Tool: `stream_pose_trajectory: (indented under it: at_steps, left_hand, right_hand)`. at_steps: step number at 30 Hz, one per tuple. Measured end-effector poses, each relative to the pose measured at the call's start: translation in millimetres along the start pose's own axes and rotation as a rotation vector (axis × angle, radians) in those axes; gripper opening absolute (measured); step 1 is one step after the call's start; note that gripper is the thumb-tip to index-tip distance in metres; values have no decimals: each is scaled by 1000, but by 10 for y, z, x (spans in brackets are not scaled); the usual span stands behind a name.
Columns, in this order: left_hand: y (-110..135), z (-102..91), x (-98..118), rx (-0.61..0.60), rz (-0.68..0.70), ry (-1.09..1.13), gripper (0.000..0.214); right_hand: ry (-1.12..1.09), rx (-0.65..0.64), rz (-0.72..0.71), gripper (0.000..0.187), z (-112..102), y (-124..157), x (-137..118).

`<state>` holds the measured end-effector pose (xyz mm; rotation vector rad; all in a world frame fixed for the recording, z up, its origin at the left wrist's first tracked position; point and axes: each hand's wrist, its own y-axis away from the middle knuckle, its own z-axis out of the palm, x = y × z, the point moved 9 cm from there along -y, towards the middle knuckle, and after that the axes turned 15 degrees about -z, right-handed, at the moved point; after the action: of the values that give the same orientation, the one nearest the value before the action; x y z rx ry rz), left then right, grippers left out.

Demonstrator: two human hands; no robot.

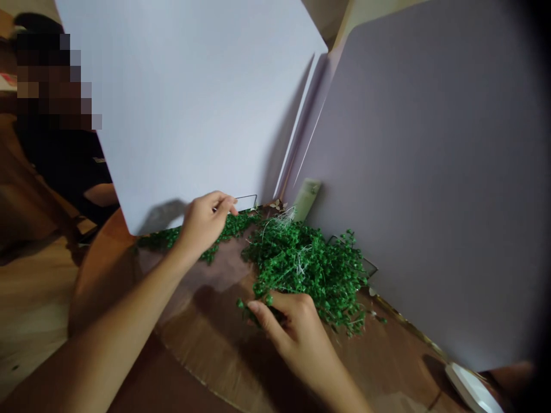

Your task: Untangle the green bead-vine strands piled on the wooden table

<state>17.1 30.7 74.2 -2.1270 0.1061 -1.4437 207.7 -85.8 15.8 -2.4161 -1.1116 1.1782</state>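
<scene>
A bushy heap of small-leaved green sprigs (307, 269) lies on the round wooden table (206, 344). At its near edge my right hand (297, 321) is closed, with a green sprig (241, 304) between thumb and fingers. My left hand (209, 221) is raised in front of the white panel (193, 115), fingertips pinched together; what they hold, if anything, I cannot make out. Beneath it, a thinner band of green sprigs (236, 226) runs along the panel's foot. Pale thread-like strands (286, 218) lie on top of the heap.
A second, greyer panel (430, 172) stands at the right, meeting the white one at an angle. A pale green upright object (307, 198) stands near the corner. Thin wire stands (370, 268) show at the panels' feet. A white object (471, 387) lies lower right. A person in dark clothing (64, 166) is at left.
</scene>
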Motion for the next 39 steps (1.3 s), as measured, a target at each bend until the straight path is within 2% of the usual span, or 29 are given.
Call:
stream_pose_trajectory:
  at_steps: [3, 6, 8, 11, 16, 20, 24, 28, 31, 33, 34, 36, 38, 39]
  left_hand:
    - [-299, -215, -334, 154, -65, -168, 29]
    - [-419, -237, -610, 222, -146, -365, 45]
    - [-418, -200, -688, 239, -169, -449, 59]
    - [-342, -123, -600, 244, -119, -496, 62]
    - [-185, 3, -365, 239, -8, -559, 60]
    - [-183, 48, -447, 226, 23, -572, 45]
    - [-221, -25, -532, 262, 88, -538, 27]
    - [-213, -95, -450, 305, 144, -470, 19]
    - [-64, -12, -136, 235, 290, -337, 18]
    - [134, 126, 147, 119, 393, -271, 24]
    - [260, 220, 288, 42, 440, -260, 26]
    - [605, 497, 561, -240, 594, -229, 32]
    - [928, 702, 719, -441, 713, -241, 42]
    - [1037, 768, 753, -505, 744, -239, 46]
  right_hand:
    - [-47, 90, 99, 50, -12, 27, 112]
    - [-257, 206, 212, 47, -72, 52, 272]
    - [-413, 287, 271, 44, -113, 59, 339]
    - [-524, 378, 318, 46, -178, 59, 358]
    - [-560, 416, 363, 51, -201, 62, 382]
    - [-547, 422, 353, 51, -213, 59, 420]
    - [-569, 402, 352, 50, -194, 55, 422]
    - [-560, 400, 359, 52, -191, 55, 420]
    - [-511, 398, 333, 52, -217, 58, 435]
    - [-361, 401, 290, 51, -289, 71, 429]
    - [-241, 410, 258, 52, -346, 79, 407]
    - [4, 428, 185, 57, -451, 92, 328]
    - [140, 429, 126, 59, -492, 91, 255]
    - [160, 421, 108, 58, -490, 85, 238]
